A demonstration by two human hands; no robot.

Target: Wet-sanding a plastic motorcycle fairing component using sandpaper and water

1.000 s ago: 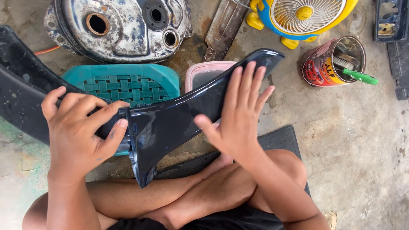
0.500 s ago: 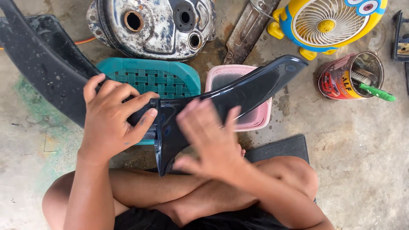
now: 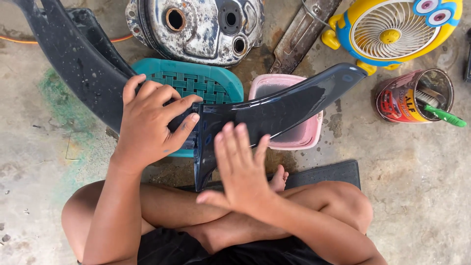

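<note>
Black panel (image 3: 274, 110): upper-left end ran off frame edge; middle hidden under left hand (image 3: 149, 122).
Teal stool (image 3: 196, 83): left part hidden behind panel.
Pink tub (image 3: 299, 140): contents mostly covered.
Yellow fan (image 3: 392, 34): top cut off.
Right hand (image 3: 240, 172): fingertips motion-blurred.

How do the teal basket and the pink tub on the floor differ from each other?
The teal basket lies upside down, its woven bottom facing up; the pink tub stands upright with its opening up. The basket looks wider than the tub. The left hand covers part of the basket, while the glossy black panel crosses over the tub. Both look like plastic and sit side by side on the concrete floor.
</note>
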